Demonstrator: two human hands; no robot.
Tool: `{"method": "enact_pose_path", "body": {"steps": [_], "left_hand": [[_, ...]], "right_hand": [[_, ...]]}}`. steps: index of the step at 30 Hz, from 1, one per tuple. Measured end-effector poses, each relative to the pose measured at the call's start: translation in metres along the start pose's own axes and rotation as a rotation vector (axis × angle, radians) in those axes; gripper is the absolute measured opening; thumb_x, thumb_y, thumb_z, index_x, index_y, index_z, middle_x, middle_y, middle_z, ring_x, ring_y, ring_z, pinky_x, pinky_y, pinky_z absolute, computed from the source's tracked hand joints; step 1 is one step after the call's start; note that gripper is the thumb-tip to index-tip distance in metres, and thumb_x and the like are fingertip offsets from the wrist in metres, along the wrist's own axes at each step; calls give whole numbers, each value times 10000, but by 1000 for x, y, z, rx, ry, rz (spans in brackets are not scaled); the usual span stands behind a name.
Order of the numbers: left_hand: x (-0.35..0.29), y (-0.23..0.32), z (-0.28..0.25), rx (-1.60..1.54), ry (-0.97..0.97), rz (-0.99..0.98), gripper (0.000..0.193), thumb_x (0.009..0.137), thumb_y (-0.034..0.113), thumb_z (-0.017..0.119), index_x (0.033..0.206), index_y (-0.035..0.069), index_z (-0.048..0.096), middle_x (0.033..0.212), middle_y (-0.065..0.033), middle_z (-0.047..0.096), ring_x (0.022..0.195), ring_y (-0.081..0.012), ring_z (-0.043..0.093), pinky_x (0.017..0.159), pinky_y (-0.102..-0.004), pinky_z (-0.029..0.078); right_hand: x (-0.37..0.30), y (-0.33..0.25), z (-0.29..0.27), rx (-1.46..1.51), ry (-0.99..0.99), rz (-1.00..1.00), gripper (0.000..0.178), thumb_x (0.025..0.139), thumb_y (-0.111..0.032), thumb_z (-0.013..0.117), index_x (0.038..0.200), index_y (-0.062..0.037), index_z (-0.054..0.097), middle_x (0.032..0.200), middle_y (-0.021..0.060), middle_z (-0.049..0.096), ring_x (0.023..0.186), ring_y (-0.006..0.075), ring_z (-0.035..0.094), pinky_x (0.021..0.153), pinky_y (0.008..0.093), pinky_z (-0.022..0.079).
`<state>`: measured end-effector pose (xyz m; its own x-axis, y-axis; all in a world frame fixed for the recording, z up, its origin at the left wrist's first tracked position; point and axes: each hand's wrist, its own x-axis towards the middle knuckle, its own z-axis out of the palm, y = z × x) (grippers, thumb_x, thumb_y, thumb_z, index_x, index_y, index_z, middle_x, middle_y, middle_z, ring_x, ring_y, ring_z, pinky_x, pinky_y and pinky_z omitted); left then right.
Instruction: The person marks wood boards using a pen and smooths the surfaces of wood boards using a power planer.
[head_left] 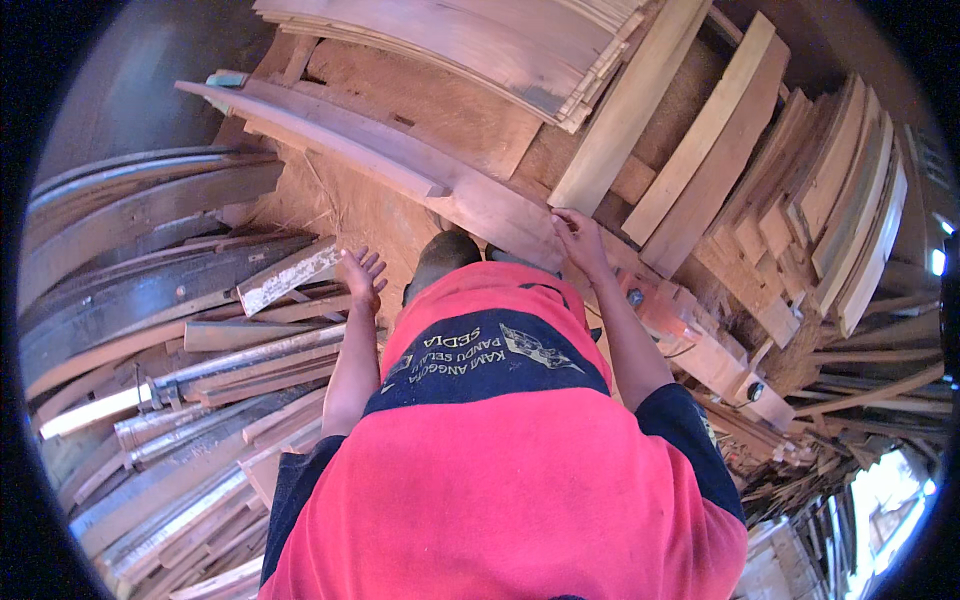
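My right hand [578,238] grips the near end of a long reddish wooden plank [400,150] that runs up and to the left across the sawdust floor. The fingers curl over the plank's edge. My left hand [362,272] hangs free with its fingers spread, holding nothing, just beside a short whitish board [288,278] on the left pile. My red and dark blue shirt fills the lower middle of the view.
Grey weathered planks and metal strips [150,300] are stacked at my left. Pale sawn boards [700,150] and a fanned row of planks [840,200] lie ahead and to the right. Thin sheets [470,40] sit at the top. Sawdust floor [350,200] shows between.
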<state>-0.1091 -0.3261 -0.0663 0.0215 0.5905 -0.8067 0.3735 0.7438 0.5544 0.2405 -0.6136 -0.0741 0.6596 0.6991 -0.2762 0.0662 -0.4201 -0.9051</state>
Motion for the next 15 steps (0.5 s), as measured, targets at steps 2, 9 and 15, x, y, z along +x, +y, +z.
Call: {"method": "enact_pose_path", "body": {"steps": [2,9,15], "left_hand": [[-13,-24,-7,-4,2,-28,896,935,805,207,1530,156,377,1518,-153,468,1307,-336,521,1038,-553,357],[-36,-101,-50,-81,64,-139,872,950,784,208,1525,155,392,1502,-155,488,1300,-343,525,1031,-557,362],[-22,-145,-84,-73,94,-2,831,963,754,275,1479,130,464,1441,-149,549,1239,-308,566,960,-500,423]], "right_hand": [[6,1,3,1,-18,-44,300,991,-228,640,1176,5,685,940,67,717,840,128,667,745,290,539],[16,-21,43,-233,-365,-70,285,982,-226,645,1153,-5,699,1003,103,730,897,176,683,815,326,549],[-7,-16,108,-388,-700,-205,311,950,-244,669,1139,0,706,1028,171,730,973,271,699,883,370,546]]}}
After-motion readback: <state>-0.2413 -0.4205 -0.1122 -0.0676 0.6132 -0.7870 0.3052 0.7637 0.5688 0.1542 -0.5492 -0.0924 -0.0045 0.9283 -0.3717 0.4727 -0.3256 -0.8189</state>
